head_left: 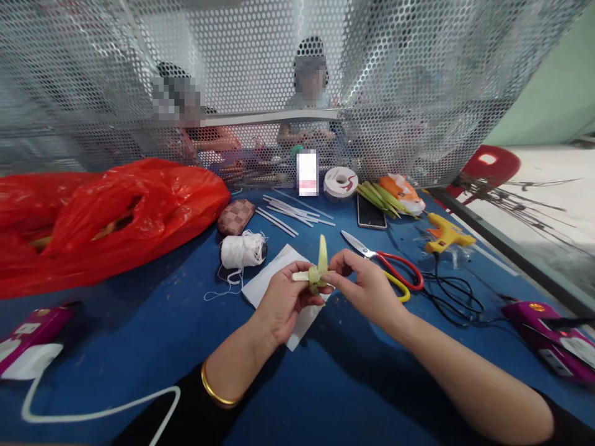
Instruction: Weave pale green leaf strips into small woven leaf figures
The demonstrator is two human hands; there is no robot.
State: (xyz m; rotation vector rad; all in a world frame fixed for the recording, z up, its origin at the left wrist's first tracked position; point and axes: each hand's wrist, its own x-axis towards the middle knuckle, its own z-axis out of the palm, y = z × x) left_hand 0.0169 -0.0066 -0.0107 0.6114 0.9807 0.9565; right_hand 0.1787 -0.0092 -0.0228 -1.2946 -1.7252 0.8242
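Note:
My left hand (283, 303) and my right hand (369, 288) meet over the blue table (139, 347), both pinched on a small folded piece of pale green leaf strip (318, 269) with one end standing up. A white stick end pokes out to the left of the piece. Under my hands lies a white sheet of paper (267, 282). A spool of white thread (242, 249) sits just left of it, and red and yellow handled scissors (388, 263) lie just right of my right hand.
A red plastic bag (102, 217) fills the left. White sticks (290, 214), a tape roll (341, 183), a phone (370, 214), green leaf strips (379, 198) and a yellow glue gun (446, 235) with black cord lie behind. Two people sit beyond a perforated metal screen (418, 80).

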